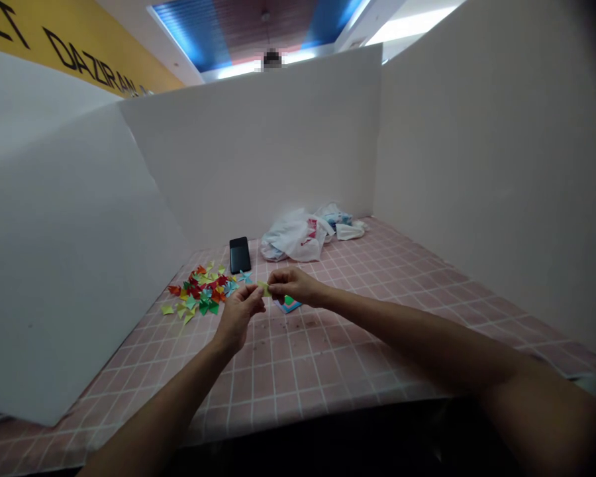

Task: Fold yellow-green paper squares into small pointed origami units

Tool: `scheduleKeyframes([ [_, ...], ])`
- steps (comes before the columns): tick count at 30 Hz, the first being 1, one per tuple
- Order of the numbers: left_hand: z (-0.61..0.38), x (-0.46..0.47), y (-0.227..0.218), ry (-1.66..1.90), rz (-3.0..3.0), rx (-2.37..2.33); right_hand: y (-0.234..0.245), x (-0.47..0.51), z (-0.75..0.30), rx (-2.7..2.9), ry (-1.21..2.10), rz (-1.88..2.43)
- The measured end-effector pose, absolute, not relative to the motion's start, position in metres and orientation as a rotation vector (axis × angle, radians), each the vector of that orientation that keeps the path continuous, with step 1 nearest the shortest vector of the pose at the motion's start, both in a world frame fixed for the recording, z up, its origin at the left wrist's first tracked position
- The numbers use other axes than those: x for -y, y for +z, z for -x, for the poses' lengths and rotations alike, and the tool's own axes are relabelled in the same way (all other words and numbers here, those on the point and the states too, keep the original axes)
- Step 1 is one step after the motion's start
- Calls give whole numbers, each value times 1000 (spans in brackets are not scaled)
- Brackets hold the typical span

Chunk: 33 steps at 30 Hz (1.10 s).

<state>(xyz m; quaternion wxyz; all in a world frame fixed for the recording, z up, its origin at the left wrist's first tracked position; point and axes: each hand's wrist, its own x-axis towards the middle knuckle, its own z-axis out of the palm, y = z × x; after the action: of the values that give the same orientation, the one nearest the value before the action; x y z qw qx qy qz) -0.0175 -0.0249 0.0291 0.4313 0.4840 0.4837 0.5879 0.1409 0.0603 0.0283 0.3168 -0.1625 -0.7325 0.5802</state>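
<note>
My left hand [241, 311] and my right hand [293, 285] meet above the pink checked tablecloth [288, 371], both pinching a small yellow-green piece of paper [264, 288] between their fingertips. Just under my right hand lies a small stack of coloured paper squares [289, 305], blue and green showing. To the left of my hands sits a pile of several folded paper triangles [201, 291] in red, green, yellow and light blue.
A black phone [240, 254] lies flat behind the pile. A crumpled white plastic bag [302, 235] rests near the back wall. White foam boards [258, 146] enclose the table on the left, back and right.
</note>
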Motion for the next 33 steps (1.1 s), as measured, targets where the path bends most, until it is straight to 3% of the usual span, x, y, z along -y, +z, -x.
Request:
scheduleKeyframes([
  [33, 11, -16, -4, 1398, -1417, -1295, -16, -55, -141, 1636, 1574, 727],
])
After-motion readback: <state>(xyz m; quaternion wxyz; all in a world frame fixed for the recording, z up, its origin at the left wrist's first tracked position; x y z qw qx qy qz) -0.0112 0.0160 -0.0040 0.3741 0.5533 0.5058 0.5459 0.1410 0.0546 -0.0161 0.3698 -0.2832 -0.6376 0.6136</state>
